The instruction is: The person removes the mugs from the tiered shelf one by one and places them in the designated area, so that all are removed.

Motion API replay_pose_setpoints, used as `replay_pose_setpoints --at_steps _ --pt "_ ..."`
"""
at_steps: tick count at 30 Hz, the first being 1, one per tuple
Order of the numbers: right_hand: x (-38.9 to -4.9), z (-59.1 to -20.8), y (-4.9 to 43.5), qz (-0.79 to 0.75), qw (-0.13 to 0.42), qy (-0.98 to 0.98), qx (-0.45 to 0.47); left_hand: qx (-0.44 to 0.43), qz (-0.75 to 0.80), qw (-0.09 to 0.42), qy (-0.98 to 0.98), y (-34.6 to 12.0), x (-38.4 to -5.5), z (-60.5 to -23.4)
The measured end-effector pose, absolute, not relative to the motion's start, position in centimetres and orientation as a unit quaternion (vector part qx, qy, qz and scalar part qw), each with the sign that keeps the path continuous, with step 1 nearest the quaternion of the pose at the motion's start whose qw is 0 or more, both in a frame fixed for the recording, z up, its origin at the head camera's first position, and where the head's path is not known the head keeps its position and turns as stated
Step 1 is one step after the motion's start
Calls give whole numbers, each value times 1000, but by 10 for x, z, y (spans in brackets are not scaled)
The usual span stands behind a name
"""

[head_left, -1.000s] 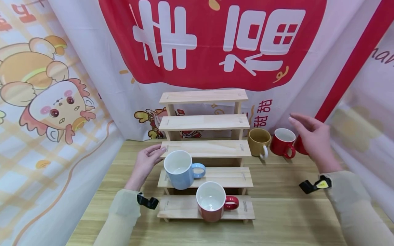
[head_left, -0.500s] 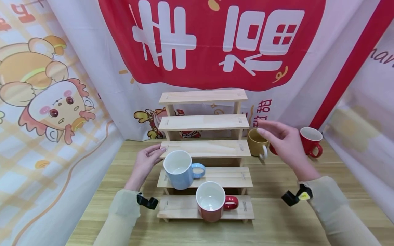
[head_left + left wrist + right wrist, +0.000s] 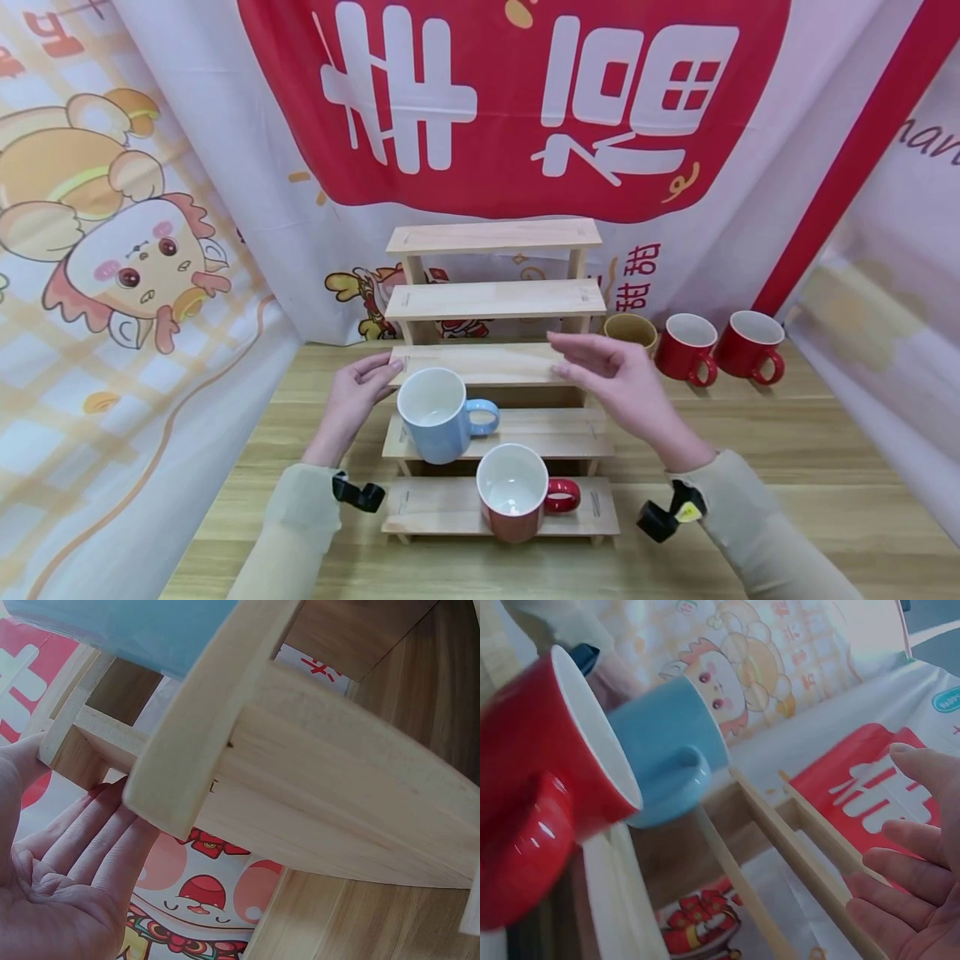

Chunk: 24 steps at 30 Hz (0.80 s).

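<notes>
Two glossy round mugs (image 3: 438,414) on wooden steps (image 3: 495,364).

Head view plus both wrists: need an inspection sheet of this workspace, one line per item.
Surface: wooden table, light planks.
Job's things: stepped wooden rack; blue mug on its second step, red mug on the lowest.
Clutter: yellow mug and two red mugs on the table, right of the rack.
Grippers: left hand open, fingers at the third step's left end; right hand open, empty, over the rack's right side.
Cables: nothing seen.
Surroundings: printed cloth backdrop on three sides.
</notes>
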State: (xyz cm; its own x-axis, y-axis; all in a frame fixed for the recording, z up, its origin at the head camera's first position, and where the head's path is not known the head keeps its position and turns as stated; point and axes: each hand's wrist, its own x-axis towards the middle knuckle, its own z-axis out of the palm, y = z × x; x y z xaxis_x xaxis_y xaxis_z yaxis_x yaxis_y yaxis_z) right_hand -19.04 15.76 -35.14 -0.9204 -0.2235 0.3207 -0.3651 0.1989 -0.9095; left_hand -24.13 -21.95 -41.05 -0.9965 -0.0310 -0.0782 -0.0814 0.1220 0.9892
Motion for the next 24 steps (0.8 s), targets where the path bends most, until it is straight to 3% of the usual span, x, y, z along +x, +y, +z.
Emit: replay_pose_setpoints --at_steps 24 --pt "-182 -381 91 608 -76 -755 232 -29 666 10 746 -221 -244 -417"
